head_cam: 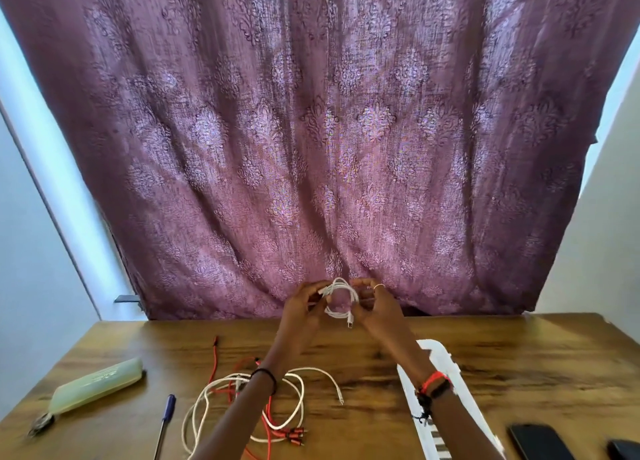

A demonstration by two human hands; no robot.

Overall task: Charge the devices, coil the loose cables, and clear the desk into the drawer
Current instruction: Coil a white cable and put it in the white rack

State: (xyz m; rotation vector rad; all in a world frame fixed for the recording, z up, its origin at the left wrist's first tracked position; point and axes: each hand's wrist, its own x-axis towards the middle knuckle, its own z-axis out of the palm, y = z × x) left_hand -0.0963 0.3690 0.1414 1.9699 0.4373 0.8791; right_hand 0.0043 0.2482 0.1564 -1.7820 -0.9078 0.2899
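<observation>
Both my hands are raised above the far side of the wooden desk (519, 362). Between them is a small white cable coil (341, 298), looped into a ring with its plug hanging at the bottom. My left hand (303, 305) pinches the coil's left side and my right hand (375, 303) grips its right side. On the desk below lie a loose white cable (298, 397) and a red cable (268, 421), tangled together. Two dark phones (538, 442) lie at the bottom right.
A white power strip (446, 366) runs diagonally under my right forearm. A pale green pouch (98, 383) with a key ring lies at the left, a blue pen (166, 421) beside it. A purple curtain (311, 148) hangs behind the desk.
</observation>
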